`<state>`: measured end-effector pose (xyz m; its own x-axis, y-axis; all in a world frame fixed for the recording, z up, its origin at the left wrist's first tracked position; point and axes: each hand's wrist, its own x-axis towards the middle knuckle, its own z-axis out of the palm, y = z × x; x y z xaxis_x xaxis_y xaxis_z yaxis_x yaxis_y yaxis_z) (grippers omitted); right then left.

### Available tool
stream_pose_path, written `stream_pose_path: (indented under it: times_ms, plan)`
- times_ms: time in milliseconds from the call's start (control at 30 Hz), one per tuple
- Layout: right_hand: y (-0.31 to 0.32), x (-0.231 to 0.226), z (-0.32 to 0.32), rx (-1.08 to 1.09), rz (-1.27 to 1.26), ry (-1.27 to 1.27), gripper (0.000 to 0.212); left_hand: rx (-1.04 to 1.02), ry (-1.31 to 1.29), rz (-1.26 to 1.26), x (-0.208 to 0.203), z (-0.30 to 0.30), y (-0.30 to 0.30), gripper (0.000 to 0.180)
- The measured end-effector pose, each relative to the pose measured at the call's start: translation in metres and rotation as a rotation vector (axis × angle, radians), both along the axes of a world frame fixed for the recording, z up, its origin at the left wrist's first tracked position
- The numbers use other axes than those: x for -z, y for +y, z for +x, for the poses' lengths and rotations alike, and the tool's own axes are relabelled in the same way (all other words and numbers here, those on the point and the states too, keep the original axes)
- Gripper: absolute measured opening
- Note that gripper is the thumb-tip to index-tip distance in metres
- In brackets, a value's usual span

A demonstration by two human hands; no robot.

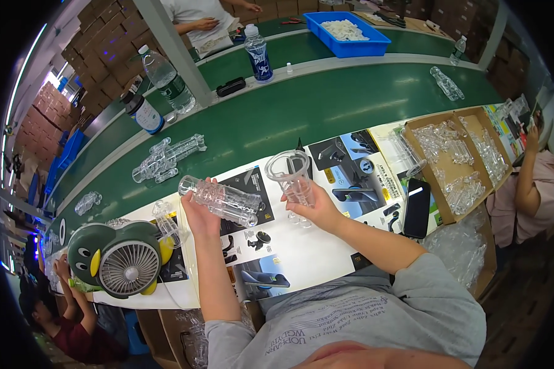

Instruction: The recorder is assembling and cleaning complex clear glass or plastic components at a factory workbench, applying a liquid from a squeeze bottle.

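Note:
In my left hand (198,209) is a clear plastic tube-shaped part (231,202), its fingers closed round one end. The part lies tilted, its far end pointing to the right. My right hand (317,208) grips a clear plastic cup-like piece (289,169) with a wide flared rim facing up. The two pieces are apart, both above printed sheets (308,252) covering the near side of the bench. Left of my left hand, another clear plastic part (166,221) stands beside the fan. Farther back, a group of clear plastic parts (169,158) lies on the green belt.
A penguin-shaped fan (129,270) stands at left. At right are a black phone (417,209) and a cardboard tray (458,212) of clear parts. Bottles (258,55) and a blue bin (348,49) stand at the back. Other people work at left, right and across.

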<state>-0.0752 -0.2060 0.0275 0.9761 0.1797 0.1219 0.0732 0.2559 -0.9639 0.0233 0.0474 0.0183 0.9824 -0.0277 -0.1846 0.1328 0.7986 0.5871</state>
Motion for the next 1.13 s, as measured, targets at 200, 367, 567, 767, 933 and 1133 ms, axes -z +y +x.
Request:
stream_pose_path:
  times_ms: [200, 367, 567, 767, 933, 1133]
  plan:
    - [0.0, 0.005, 0.004, -0.045, 0.162, 0.056, 0.057, -0.115, 0.117, -0.013, 0.007, 0.004, 0.008, 0.053]
    - [0.001, -0.004, 0.001, 0.003, 0.094, 0.035, 0.053, -0.056, 0.102, 0.151, 0.006, 0.005, 0.006, 0.058]
    - [0.0, -0.001, 0.002, 0.015, 0.004, 0.005, 0.056, -0.062, 0.075, 0.061, -0.005, 0.005, 0.0, 0.055]
    - [0.0, -0.002, 0.001, 0.066, -0.244, -0.104, 0.067, 0.004, -0.02, -0.028, 0.004, 0.011, 0.015, 0.068]
    - [0.003, -0.012, -0.007, 0.161, -0.601, -0.223, 0.069, -0.174, -0.031, -0.074, -0.014, 0.005, 0.007, 0.067]
    - [0.008, -0.013, -0.008, 0.082, -0.863, -0.237, 0.075, -0.208, -0.108, -0.106, -0.017, -0.001, 0.011, 0.067]
